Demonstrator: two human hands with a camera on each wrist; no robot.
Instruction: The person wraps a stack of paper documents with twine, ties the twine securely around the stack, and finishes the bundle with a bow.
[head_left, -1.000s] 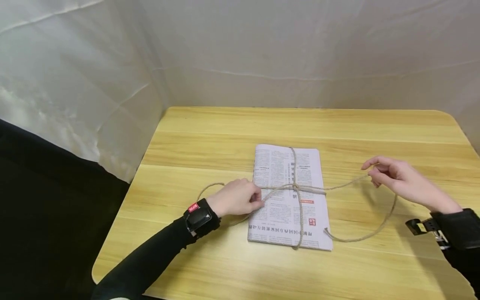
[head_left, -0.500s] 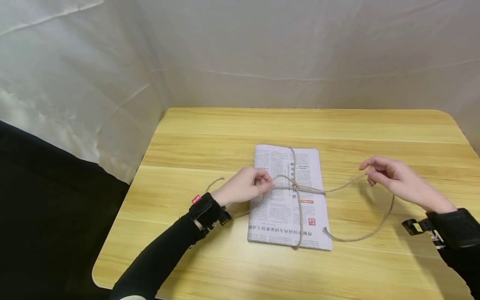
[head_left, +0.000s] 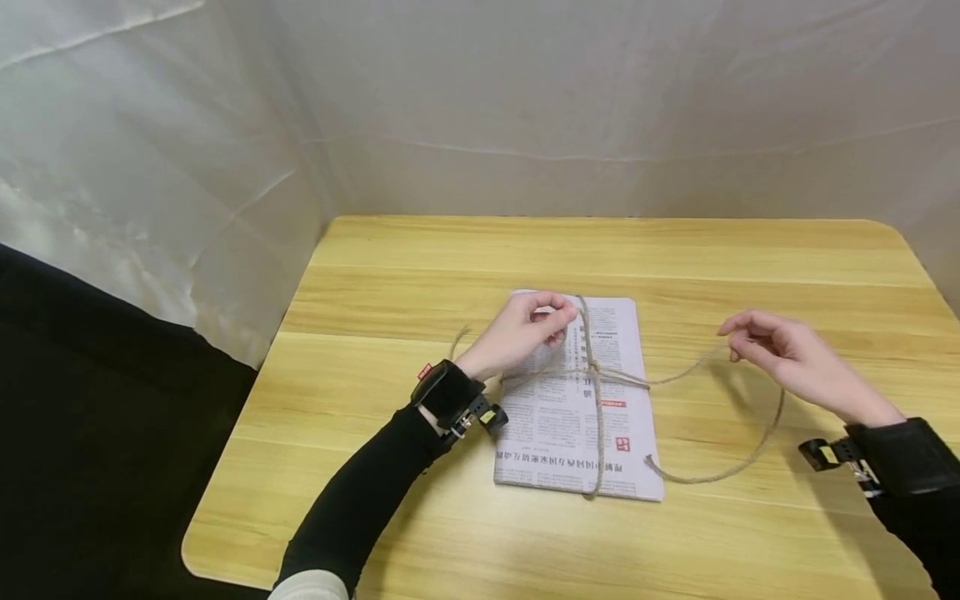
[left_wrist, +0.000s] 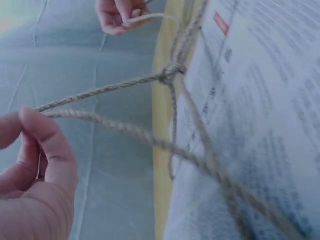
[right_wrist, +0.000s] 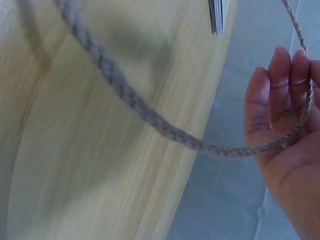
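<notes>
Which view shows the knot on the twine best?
Left wrist: the knot sits close up, strands visibly crossing on the newspaper. Head view shows it small, at the bundle's middle. Right wrist shows only twine across the right hand, no knot.

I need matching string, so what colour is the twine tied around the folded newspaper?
The twisted jute twine is light tan-brown; the head view shows it best.

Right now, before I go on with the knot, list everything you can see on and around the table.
Newspaper bundle: one, white with black print, flat at table centre.
Twine: one, tan, crossed and knotted over the bundle, both ends held.
Table: one, light wood.
Backdrop sheet: white, behind and left of the table.
Left hand: over the bundle's far left corner, fingers pinching a twine end.
Right hand: right of the bundle, twine across its curled fingers.
</notes>
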